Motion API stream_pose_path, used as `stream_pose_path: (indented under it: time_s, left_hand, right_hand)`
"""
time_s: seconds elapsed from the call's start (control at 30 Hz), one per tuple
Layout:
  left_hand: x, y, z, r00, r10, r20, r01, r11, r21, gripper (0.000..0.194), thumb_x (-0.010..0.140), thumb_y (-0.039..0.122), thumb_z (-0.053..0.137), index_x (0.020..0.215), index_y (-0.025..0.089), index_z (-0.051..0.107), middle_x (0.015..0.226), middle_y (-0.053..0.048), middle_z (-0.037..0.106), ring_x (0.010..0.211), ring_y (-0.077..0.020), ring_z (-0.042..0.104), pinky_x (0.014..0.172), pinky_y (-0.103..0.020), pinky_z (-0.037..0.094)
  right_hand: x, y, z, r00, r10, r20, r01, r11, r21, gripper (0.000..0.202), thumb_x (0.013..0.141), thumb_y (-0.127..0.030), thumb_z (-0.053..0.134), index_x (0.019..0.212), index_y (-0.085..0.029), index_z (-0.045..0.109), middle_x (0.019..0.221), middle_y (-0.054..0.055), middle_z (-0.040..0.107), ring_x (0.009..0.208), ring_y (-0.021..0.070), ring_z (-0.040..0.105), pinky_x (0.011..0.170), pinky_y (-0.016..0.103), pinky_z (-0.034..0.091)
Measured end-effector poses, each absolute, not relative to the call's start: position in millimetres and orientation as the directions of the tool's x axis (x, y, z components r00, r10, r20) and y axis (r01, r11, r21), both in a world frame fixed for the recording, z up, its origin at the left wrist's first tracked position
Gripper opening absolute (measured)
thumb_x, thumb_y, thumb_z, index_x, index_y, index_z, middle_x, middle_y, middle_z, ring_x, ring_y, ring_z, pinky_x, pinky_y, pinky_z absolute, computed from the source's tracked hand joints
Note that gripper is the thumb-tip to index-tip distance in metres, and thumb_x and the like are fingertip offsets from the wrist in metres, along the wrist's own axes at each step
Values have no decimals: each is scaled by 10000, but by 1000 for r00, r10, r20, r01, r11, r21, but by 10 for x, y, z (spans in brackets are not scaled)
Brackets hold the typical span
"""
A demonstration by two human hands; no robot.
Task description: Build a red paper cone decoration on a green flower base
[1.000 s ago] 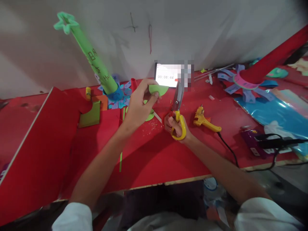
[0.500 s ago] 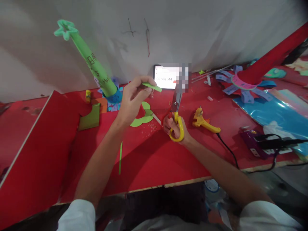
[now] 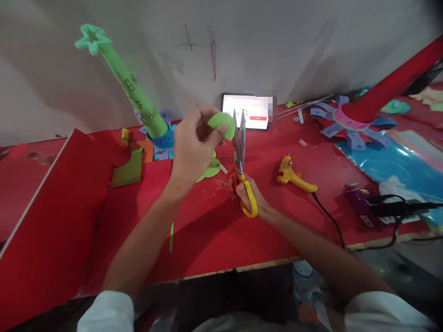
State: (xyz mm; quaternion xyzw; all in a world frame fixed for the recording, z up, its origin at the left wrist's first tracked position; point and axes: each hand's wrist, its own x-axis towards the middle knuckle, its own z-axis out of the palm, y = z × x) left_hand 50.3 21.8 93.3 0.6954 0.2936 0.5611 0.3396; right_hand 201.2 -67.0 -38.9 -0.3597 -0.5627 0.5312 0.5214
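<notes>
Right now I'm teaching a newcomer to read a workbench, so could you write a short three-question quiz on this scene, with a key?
1. True or false: the blades of the scissors in the right hand are spread apart.
2. What is pinched in the left hand?
a) a pencil
b) a curved light-green cutout
c) a roll of tape
3. Fill in the blank: the yellow tool with a black cord, lying on the red tabletop to the right of the right hand, is a ____.

Key: 1. true; 2. b; 3. hot glue gun.
</notes>
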Motion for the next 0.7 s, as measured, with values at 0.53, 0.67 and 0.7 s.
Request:
stream_pose_path:
  time_s: [0.53, 0.67, 0.7]
  left_hand:
    - [541, 60, 902, 44, 725, 687, 195, -681, 706, 174, 966, 413, 701, 1062, 286, 632, 885, 6, 691, 745, -164, 640, 695, -318, 537]
    - [577, 12, 913, 13, 740, 672, 233, -656, 718, 114, 971, 352, 692, 1019, 271, 626, 888, 6, 674, 748, -160, 643, 716, -324, 532]
    - [586, 2, 910, 20, 750, 662, 232, -647, 726, 114, 975, 349, 687, 1017, 267, 621, 896, 5, 671, 760, -160, 646, 728, -324, 531]
  right_hand:
    - [2070, -682, -374, -187, 962, 201, -30, 199, -980, 612, 883, -842, 548, 868, -231, 515, 755, -30, 461, 630, 116, 422, 539, 261, 358]
    - [2062, -692, -348, -195, 958, 211, -43, 207, -977, 604, 895, -827, 549, 860, -226, 514, 738, -37, 453, 609, 109, 416, 537, 261, 353]
    - [2063, -694, -345, -201, 957, 207, -52, 201, -978, 599, 899, -823, 550, 867, -226, 513, 744, -38, 460, 605, 106, 421, 537, 260, 358]
